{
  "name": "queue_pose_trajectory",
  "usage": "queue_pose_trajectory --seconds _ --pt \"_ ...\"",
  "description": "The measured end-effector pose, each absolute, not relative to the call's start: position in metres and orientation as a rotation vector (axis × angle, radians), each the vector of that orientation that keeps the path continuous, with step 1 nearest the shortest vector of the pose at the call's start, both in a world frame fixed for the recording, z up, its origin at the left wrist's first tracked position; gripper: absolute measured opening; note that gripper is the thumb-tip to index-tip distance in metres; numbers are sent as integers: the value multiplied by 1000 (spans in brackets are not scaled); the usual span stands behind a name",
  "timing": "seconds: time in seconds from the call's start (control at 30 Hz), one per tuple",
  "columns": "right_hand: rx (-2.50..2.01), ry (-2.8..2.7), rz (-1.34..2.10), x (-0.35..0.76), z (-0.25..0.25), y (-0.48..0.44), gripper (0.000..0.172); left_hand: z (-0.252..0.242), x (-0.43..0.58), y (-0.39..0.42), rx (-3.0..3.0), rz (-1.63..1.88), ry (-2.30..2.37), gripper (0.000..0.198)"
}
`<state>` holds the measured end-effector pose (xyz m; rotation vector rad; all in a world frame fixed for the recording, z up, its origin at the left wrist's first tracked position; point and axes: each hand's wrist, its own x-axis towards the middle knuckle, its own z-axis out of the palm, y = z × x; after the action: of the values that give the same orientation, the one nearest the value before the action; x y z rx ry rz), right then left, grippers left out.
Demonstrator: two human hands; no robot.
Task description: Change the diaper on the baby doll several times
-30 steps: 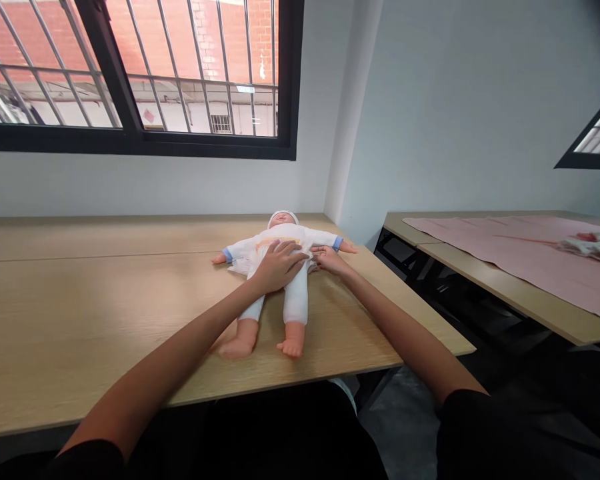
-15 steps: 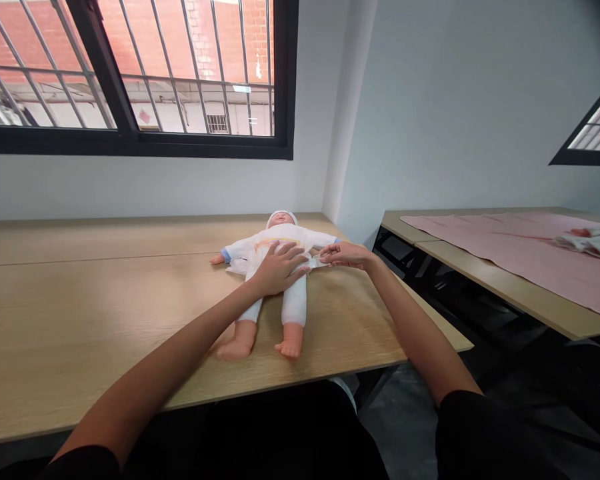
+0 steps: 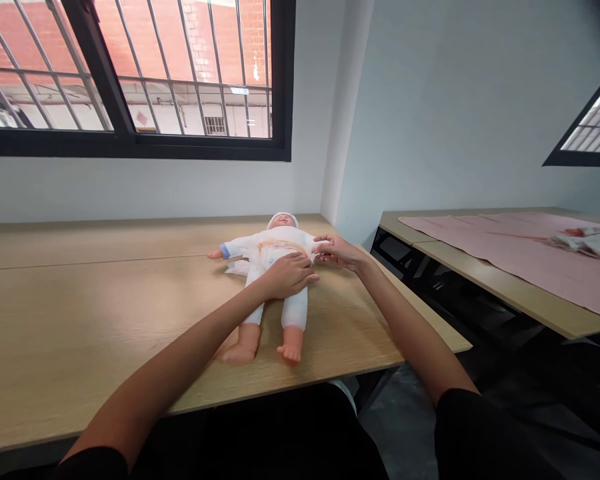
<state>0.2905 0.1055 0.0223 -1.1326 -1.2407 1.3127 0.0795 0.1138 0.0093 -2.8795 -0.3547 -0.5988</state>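
A baby doll (image 3: 283, 235) in white clothes and a white cap lies on its back, feet toward me, on the wooden table. Around its hips is a white diaper (image 3: 274, 259), with one side wing (image 3: 237, 267) spread out at the left. My left hand (image 3: 289, 275) rests flat over the diaper's front, fingers extended and close together. At the doll's right-hand side in view, my right hand (image 3: 336, 253) pinches the diaper's edge. Its fingers hide most of that edge and the doll's forearm on that side.
The table (image 3: 105, 333) runs off to the left and ends just right of the doll. Across a gap stands a second table with a pink mat (image 3: 480, 247) and crumpled cloth (image 3: 587, 243) on it. A wall and barred window (image 3: 195, 87) are behind.
My left hand has shifted slightly right and down, its spread fingers drawn together. My right hand has moved slightly in toward the doll's side with the diaper's edge. The view has tilted a little.
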Motion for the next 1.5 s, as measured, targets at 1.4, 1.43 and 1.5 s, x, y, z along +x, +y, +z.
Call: queue_pose_trajectory --seconds 1.4,1.43,1.5 --pt "-1190 -1288 1254 291 22 105 36 13 119 109 -2575 -104 -862 66" --pt "-1189 -1275 1263 290 21 105 36 12 121 107 -2568 -68 -864 64" --pt "-1180 -1241 1270 289 19 106 35 7 126 100 -2527 11 -894 61"
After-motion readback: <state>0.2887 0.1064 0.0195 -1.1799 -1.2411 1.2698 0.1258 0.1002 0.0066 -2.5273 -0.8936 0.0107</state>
